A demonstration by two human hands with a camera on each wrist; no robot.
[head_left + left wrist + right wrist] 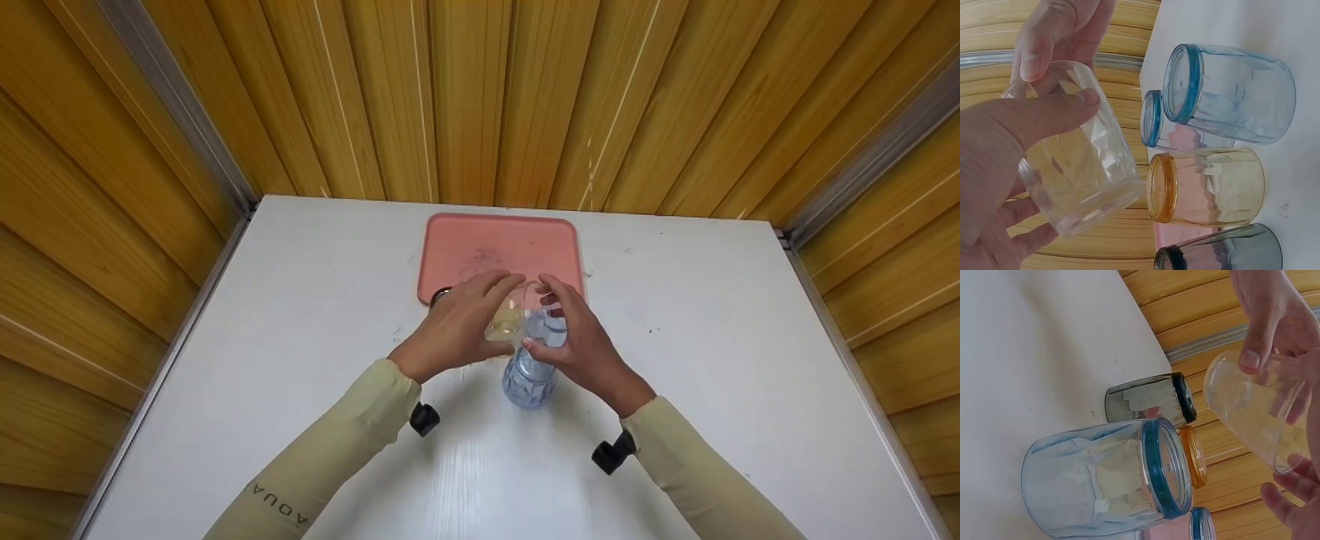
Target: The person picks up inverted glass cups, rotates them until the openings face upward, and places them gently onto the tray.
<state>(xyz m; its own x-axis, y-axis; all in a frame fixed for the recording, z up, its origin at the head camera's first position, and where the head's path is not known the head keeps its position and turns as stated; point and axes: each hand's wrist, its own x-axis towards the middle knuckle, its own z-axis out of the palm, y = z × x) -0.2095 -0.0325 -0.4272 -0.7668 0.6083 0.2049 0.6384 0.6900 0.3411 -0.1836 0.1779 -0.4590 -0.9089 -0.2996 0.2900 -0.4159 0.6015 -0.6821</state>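
Note:
Both hands hold a clear, faceted plastic cup (1086,163) in the air, tilted in the wrist views. My left hand (461,322) grips one side, its thumb across the wall and fingers round the far side. On the opposite side, my right hand (585,349) has its thumb against the cup and fingers behind it. Below stand several tinted cups, each with a thick coloured ring uppermost: a large blue cup (1092,481) nearest me, a smaller blue cup (1154,119), an amber cup (1213,185) and a smoky dark cup (1143,399). The hands partly hide them in the head view.
A pink tray (499,244) lies at the back of the white table (337,300), behind the cups. Yellow wood-look panels (472,97) with grey metal posts enclose the table at the back and both sides.

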